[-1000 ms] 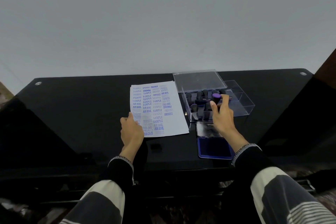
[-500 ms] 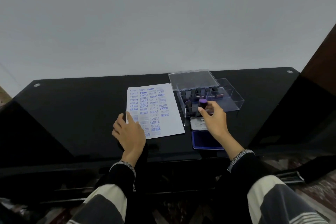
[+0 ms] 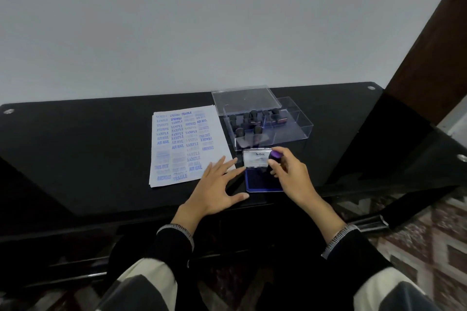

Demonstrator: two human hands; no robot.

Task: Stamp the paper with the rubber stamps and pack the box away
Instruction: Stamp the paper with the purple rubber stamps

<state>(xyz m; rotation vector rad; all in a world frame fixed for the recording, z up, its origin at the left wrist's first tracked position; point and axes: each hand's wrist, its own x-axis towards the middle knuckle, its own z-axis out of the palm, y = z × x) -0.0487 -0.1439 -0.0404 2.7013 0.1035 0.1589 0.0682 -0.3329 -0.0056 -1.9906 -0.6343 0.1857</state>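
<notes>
Gripping a round-topped purple stamp point(image 3: 275, 154), right hand point(image 3: 290, 175) over glossy ink pad point(image 3: 260, 180).

Bare black table point(image 3: 75, 149) lies left of the paper point(image 3: 184, 144); the clear box point(image 3: 285, 131) blocks the right

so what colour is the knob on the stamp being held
Purple, on the stamp in the right hand; head view.

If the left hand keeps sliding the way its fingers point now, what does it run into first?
Most likely the ink pad: the left hand lies flat and open, fingers aimed up and right toward the pad's open lid at its left edge. The fingertips look almost at the lid already, but depth is unclear.
</notes>
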